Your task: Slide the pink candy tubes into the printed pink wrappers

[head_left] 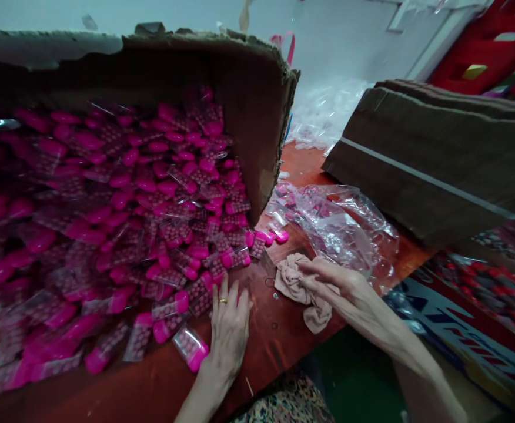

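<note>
My left hand (230, 326), with a ring on one finger, lies on the table with its fingers stretched out. Its fingertips are at the edge of a heap of small clear containers with pink caps (164, 194), filled with small round beads or candies. One such container (190, 348) lies just left of my wrist. To the right, my right hand (350, 291) is closed on a crumpled beige cloth (293, 279) that rests on the table. Part of the cloth is hidden under my fingers.
A torn-edged cardboard box (257, 117) on its side holds the heap. Behind my right hand lies a crumpled clear plastic bag (341, 229). Folded cardboard (425, 158) stands at the right, above a printed carton (464, 329) with red-capped items. The reddish table (275, 352) ends near my body.
</note>
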Tool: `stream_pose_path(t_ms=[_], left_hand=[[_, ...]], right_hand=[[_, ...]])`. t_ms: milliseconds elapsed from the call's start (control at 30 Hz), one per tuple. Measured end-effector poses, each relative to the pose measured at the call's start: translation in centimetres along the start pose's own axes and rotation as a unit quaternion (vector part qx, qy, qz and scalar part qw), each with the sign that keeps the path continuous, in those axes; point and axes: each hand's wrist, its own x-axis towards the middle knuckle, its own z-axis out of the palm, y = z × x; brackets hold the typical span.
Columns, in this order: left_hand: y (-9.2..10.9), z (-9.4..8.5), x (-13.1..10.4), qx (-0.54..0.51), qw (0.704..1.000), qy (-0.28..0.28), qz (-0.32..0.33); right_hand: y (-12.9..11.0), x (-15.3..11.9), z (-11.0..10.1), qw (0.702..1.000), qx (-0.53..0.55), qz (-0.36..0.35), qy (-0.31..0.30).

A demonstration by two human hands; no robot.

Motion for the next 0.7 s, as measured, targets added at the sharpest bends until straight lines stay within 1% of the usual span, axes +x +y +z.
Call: stream_pose_path(t_ms=[33,67,100,133,167,200,233,267,300,333,367,400,467,500,567,633,700], left_hand=[[0.2,-0.3,0.0,-0.017,1.0,0.006,-0.002],[0.4,-0.6,0.1,-0.034,0.999,0.011,-0.005],[0.7,-0.9,0.1,-0.052,0.998,0.015,-0.01],[0.9,-1.3,0.2,-0.071,0.997,0.019,-0.015],[1.2,-1.6,0.4,-0.091,0.995,0.025,-0.019],[1.6,-1.8,0.5,-0.11,0.993,0.031,-0.019],[2.0,-2.1,0.8,-0.128,0.991,0.038,-0.017],[2.5,-2.4,1.0,-0.145,0.988,0.044,-0.014],[3.1,-2.6,1.3,-0.161,0.986,0.047,-0.009],[3.8,-2.9,1.6,-0.177,0.983,0.05,-0.002],[4.7,-3.1,1.9,-0.191,0.98,0.051,0.007],[5.6,-3.2,2.2,-0.204,0.977,0.053,0.018],[7.5,-3.2,2.9,-0.216,0.974,0.051,0.051],[8.4,-3.0,3.3,-0.215,0.973,0.046,0.068],[10.0,-2.1,4.1,-0.192,0.976,0.018,0.1],[11.0,-0.7,4.9,-0.15,0.982,-0.027,0.115],[11.6,1.0,5.5,-0.111,0.984,-0.075,0.119]], right_hand=[[-1.1,-0.8,-0.6,0.999,0.039,-0.015,0.004],[-2.0,-1.5,-1.1,0.996,0.076,-0.023,0.038],[-2.5,-2.1,-1.6,0.987,0.119,-0.022,0.105],[-2.7,-2.6,-1.9,0.965,0.161,-0.015,0.205],[-2.4,-2.7,-2.1,0.932,0.191,-0.003,0.308],[-1.7,-2.6,-2.3,0.892,0.202,0.007,0.405],[-0.6,-2.2,-2.5,0.857,0.181,0.013,0.483],[0.7,-1.5,-2.5,0.857,0.122,0.033,0.499],[2.3,-0.7,-2.5,0.875,0.045,0.038,0.481],[3.9,0.3,-2.5,0.9,-0.039,0.035,0.432],[5.5,1.3,-2.3,0.917,-0.135,0.025,0.374],[6.9,2.2,-2.0,0.924,-0.167,0.018,0.343],[8.9,3.7,-1.1,0.93,-0.206,0.017,0.305],[9.6,4.1,-0.6,0.931,-0.225,0.022,0.288],[10.1,4.4,0.4,0.931,-0.257,0.038,0.258],[10.0,3.9,1.2,0.927,-0.285,0.056,0.239],[9.6,3.0,1.7,0.922,-0.305,0.071,0.228]])
